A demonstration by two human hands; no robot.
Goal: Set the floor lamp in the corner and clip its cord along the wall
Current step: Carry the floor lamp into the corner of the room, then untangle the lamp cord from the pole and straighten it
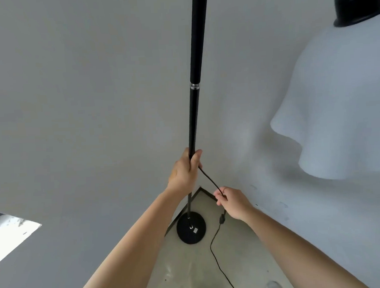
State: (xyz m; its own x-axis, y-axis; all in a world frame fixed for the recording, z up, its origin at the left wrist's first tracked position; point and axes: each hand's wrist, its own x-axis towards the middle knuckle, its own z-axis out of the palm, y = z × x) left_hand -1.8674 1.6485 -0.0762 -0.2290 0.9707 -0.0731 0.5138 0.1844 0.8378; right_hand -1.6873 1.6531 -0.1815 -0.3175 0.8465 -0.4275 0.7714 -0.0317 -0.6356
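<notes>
A black floor lamp stands in the room's corner, its thin pole [194,113] rising upright from a round black base [191,229] on the floor. My left hand [183,170] is wrapped around the pole low down. A black cord [210,181] runs from that hand down to my right hand [229,199], which pinches it. Below my right hand the cord carries an inline switch [221,219] and trails over the floor toward me. The lamp's black shade [361,3] shows at the top right.
Two grey walls meet in the corner [200,187] just behind the base. A bright patch of light [340,106] falls on the right wall. A window opening [10,234] is at the lower left. My shoes [272,286] stand on the pale floor.
</notes>
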